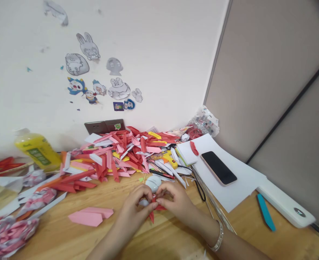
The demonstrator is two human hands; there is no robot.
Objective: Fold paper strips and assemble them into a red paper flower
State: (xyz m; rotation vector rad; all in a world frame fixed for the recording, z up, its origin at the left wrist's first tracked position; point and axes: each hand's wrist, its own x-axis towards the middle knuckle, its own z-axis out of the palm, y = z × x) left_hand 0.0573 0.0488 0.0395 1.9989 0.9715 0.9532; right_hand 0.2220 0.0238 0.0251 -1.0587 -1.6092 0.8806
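My left hand (139,200) and my right hand (170,196) meet over the wooden table, fingertips pinched together. Between them is a small red folded paper piece (152,216), its pointed end sticking out below my left fingers. Another red part shows under my right fingers. How the piece is folded is hidden by my fingers. Just beyond the hands lies a rounded white object (153,183), partly covered by them. To the left rests a pink folded paper piece (90,216), flat on the table.
A heap of red, pink, white and yellow folded papers (127,151) lines the wall. A yellow glue gun (170,159) sits at its right edge. A phone (219,168) lies on white sheets (235,195). A yellow bottle (38,150), white device (286,207) and teal strip (266,212) stand around.
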